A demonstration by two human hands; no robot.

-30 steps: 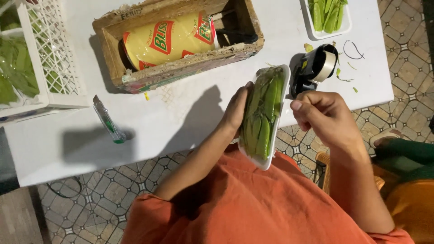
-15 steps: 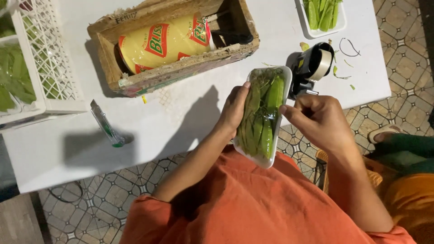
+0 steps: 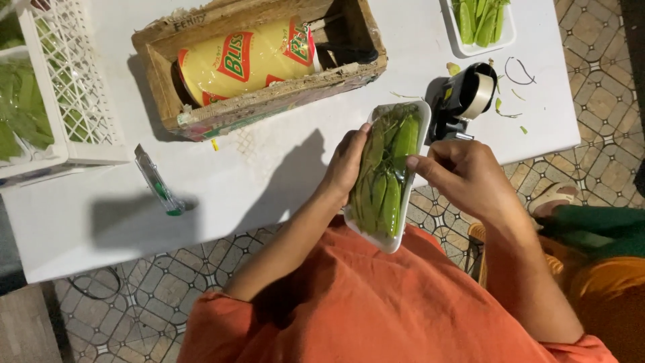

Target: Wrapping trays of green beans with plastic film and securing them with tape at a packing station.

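White tabletop (image 3: 322,161) fills most of the view, set over a floor of patterned tiles (image 3: 134,309) that shows along the near and right edges. On the far side of the table lies a worn wooden crate (image 3: 262,101), open at the top, with a fat yellow roll of cling film printed in red and green (image 3: 245,59) lying inside it. At the left edge stands a white plastic lattice basket (image 3: 67,87) with green vegetables behind its wall. At the far right corner sits a white foam tray of green pods (image 3: 480,23), with small green scraps scattered on the table nearby.

Nearer the person, who wears an orange shirt (image 3: 376,302), a long white foam tray packed with green pea pods under clear film (image 3: 386,171) is held tilted over the table's near edge, just above the lap. The left hand (image 3: 346,161) clasps the tray's left long side, fingers flat against it and a fingertip on the film. The right hand (image 3: 467,176) is curled, its thumb pressing the tray's right rim.

Just beyond the right hand stands a black tape dispenser with a roll of pale tape (image 3: 463,97). On the table's left part, well apart from the hands, lies a small clear-and-green utility knife (image 3: 158,180).
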